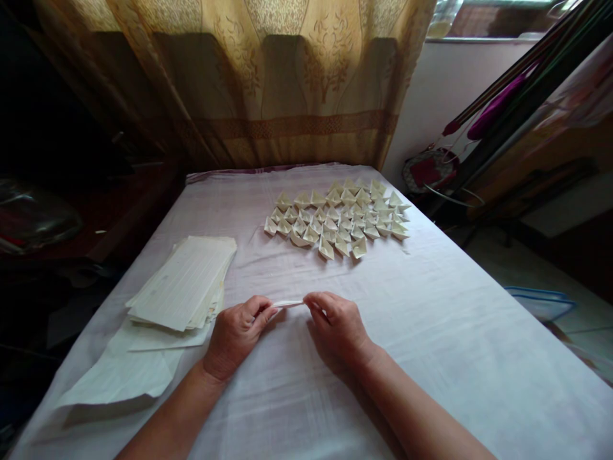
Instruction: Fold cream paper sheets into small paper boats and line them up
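Observation:
My left hand (237,335) and my right hand (338,326) rest on a white cloth-covered table (431,332). Between them they pinch a narrow folded strip of white paper (288,304), one hand at each end, just above the cloth. To the left of my left hand lies a stack of lined paper sheets (184,284) on top of larger loose sheets. Farther back, several small folded paper boats (338,220) are laid out in rows.
A patterned beige curtain (268,83) hangs behind the table. Dark furniture stands at the left. At the right are leaning rods with purple handles (498,105), a round red object (428,169) and a blue-rimmed item (541,303) on the floor.

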A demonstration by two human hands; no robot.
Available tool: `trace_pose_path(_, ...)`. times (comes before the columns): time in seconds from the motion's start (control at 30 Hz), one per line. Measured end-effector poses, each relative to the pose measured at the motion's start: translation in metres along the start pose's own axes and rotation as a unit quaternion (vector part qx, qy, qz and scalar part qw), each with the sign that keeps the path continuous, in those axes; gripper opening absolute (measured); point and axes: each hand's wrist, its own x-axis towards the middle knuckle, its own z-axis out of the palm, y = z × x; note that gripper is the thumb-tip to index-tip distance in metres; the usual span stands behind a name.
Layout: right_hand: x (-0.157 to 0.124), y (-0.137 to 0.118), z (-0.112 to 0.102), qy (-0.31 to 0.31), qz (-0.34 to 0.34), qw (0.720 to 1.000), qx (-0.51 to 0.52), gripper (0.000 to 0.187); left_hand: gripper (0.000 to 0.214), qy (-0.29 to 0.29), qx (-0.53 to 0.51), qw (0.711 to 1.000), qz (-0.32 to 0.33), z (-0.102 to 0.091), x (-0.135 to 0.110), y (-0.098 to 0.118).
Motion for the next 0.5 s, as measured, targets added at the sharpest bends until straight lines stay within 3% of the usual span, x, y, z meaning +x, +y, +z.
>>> trace_pose_path(0.23, 0.0008, -0.0031, 0.0029, 0.010, 0.037, 0.998, 0.056, 0.016, 0.032, 0.003, -0.031, 0.999, -0.042, 0.0022, 0.0009, 0.0048)
trace_pose_path(0.5, 0.0005, -0.0048, 0.0055, 0.016, 0.075, 0.996, 0.052, 0.017, 0.030, 0.004, -0.023, 0.998, -0.050, 0.0033, 0.0000, 0.0059)
